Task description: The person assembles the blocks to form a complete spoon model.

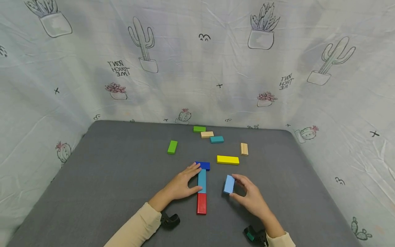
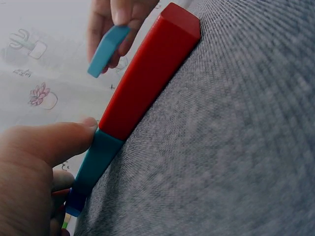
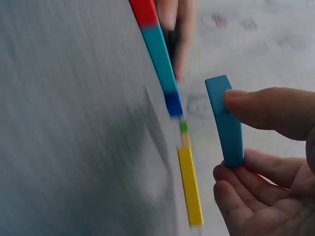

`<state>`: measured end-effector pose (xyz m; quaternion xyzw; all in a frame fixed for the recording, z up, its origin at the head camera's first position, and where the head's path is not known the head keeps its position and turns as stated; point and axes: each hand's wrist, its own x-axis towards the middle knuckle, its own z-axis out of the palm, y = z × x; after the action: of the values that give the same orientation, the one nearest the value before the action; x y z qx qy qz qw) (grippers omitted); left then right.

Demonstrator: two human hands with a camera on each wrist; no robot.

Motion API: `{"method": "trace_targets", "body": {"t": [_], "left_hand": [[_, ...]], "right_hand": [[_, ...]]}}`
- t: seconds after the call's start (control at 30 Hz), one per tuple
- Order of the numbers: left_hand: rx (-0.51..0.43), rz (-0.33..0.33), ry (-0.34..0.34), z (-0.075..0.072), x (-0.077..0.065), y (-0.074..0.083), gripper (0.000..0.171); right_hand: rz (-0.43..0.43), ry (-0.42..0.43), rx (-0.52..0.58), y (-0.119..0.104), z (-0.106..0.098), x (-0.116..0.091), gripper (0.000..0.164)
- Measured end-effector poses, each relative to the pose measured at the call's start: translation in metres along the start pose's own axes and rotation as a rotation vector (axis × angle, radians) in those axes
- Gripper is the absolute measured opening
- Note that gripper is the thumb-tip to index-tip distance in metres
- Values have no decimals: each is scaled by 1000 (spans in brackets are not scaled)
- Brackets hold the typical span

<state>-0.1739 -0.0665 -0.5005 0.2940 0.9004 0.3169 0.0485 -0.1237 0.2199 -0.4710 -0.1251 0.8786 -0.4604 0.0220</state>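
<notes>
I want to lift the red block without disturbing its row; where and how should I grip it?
Best, I'd judge, near the free end of the red block, from above, pinching its long sides: it lies flat, and its other end meets the row's middle block.

Diffuse light casts soft shadows on the grey tabletop [image 1: 123, 164], blurred in the right wrist view.
</notes>
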Motion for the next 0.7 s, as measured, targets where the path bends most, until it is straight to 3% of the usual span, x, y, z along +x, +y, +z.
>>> {"method": "trace_targets", "body": {"t": [0.27,0.7], "left_hand": [[7,-1,20,0,0,-1,72],[10,6,24,1,-1,0,72]], "right_hand": [[41,-192,49,-16,27,-25,65],[-5,-356,-4,-36,43,-46,64]]}}
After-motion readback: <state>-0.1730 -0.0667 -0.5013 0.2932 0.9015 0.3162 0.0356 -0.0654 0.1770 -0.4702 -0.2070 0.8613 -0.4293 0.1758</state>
